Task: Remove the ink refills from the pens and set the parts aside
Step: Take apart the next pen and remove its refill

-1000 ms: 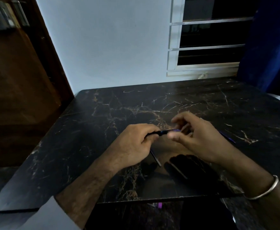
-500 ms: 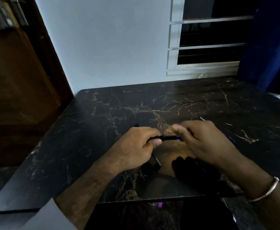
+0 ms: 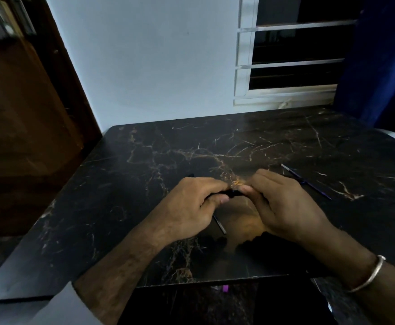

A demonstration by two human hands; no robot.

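Black table (image 3: 121,207) with gold veins, silver bangle (image 3: 370,273)

Table top (image 3: 121,207) – polished black marble-look slab with gold veins, glossy, bangle (image 3: 367,275) – smooth shiny metal, cabinet (image 3: 16,113) – brown wood, wall (image 3: 156,55) – matt, painted.

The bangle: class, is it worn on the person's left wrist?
No, the bangle sits on the right wrist, behind the right hand; the left hand has a bare wrist.

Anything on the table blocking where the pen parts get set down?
Nothing visible. Both hands, left hand and right hand, grip the pen over bare table. One thin part lies to the right, another below the left hand; plenty of room around them.
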